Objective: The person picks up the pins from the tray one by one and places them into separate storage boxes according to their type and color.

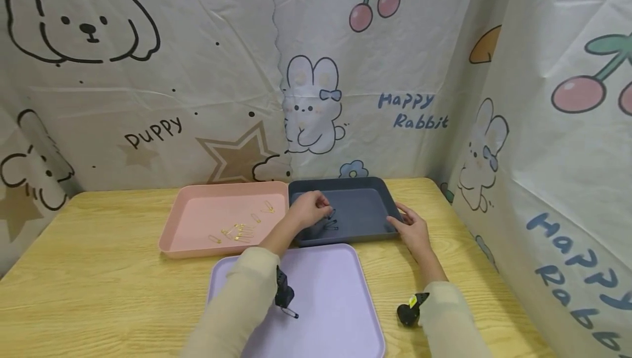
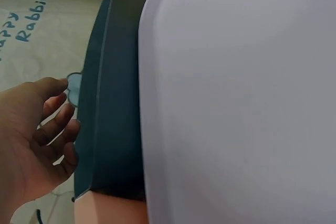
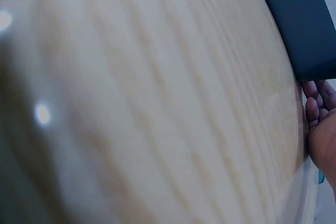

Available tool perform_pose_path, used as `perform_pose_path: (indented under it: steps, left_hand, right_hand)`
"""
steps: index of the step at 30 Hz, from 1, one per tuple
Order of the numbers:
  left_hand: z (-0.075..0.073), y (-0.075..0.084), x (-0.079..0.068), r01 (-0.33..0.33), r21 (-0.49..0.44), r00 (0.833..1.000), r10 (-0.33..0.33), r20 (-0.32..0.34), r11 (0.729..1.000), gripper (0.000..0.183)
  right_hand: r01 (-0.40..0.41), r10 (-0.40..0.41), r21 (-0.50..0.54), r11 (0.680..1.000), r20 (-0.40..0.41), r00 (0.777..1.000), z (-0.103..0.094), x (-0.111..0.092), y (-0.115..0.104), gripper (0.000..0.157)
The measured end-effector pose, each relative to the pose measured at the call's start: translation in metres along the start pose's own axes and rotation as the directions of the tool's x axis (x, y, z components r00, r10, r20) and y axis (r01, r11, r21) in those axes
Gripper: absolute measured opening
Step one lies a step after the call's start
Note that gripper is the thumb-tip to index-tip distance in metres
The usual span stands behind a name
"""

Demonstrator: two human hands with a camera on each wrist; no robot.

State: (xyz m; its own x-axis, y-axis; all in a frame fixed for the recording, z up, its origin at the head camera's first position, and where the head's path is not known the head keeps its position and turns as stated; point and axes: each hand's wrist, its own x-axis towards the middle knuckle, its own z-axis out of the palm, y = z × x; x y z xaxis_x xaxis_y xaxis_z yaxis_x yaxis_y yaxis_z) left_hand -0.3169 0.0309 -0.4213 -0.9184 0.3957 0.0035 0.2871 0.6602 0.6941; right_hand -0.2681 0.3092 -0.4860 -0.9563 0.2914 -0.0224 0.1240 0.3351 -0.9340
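Note:
My left hand is over the dark tray, thumb and forefinger together around a dark safety pin. Just below those fingertips lie several dark safety pins on the tray's floor. In the left wrist view the left hand has its fingers bent, overlapping the tray's wall. My right hand grips the dark tray's right edge, thumb over the rim. The right wrist view shows curled fingers under the tray's corner.
To the left, a pink tray holds several gold safety pins, its side against the dark tray. A lilac tray lies in front, with one safety pin on it beside my left sleeve. Wooden tabletop surrounds them; a printed cloth hangs behind.

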Motion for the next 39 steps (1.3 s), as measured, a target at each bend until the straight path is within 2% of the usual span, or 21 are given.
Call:
perform_pose_path:
  steps: [13,24,31,39]
  left_hand:
    - [-0.018,0.002,-0.020,-0.040,-0.027,0.999,0.040,0.023,0.999,0.017]
    - [-0.033,0.001,-0.043,-0.086,0.023,0.996,0.085,0.029,0.996,0.016]
    - [-0.037,0.000,-0.060,-0.126,0.043,0.990,0.122,0.069,0.991,0.015]
    - [-0.039,-0.004,-0.082,-0.174,0.095,0.983,0.167,0.071,0.980,0.017]
  right_hand:
    - [-0.003,0.003,-0.010,1.000,0.008,1.000,-0.001,0.001,-0.001,0.057]
    - [0.006,-0.006,-0.003,1.000,-0.002,1.000,0.001,0.000,-0.001,0.056]
    - [0.009,-0.009,-0.018,1.000,-0.003,1.000,0.000,0.000,-0.001,0.056]
    - [0.006,-0.006,-0.011,1.000,-0.001,1.000,0.000,0.000,-0.001,0.056]
